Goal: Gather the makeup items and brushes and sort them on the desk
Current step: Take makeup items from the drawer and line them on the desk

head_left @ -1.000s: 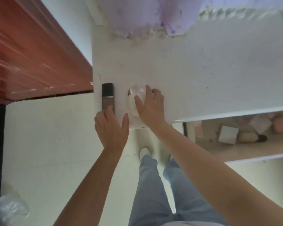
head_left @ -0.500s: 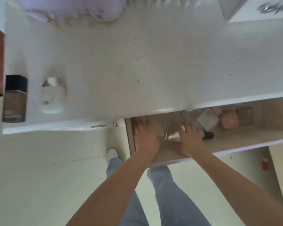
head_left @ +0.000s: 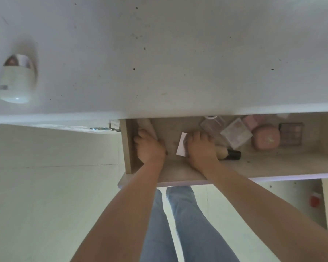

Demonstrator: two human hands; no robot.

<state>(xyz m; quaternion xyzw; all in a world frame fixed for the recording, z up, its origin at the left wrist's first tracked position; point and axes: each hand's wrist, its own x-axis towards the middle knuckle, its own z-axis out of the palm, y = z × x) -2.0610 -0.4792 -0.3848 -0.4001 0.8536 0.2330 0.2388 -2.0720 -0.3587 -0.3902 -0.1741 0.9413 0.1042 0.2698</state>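
Both hands were down inside the open drawer (head_left: 235, 167) under the white worktop (head_left: 178, 53). The left hand (head_left: 150, 148) curled its grip round a pale tube-like item (head_left: 147, 125) at the drawer's left end. The right hand (head_left: 201, 148) closed its grip on a small white-edged case (head_left: 182, 146). Just right of it lay a black-capped bottle (head_left: 231, 154), a pink compact (head_left: 266, 137) and an eyeshadow palette (head_left: 291, 133). A white jar (head_left: 17, 80) stood on the worktop, well apart.

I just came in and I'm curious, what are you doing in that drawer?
A person has both hands in the open wooden drawer under the white desk. The left hand grips something beige; the right hand holds a small white box. A pink compact waits inside; a white jar sits on top.
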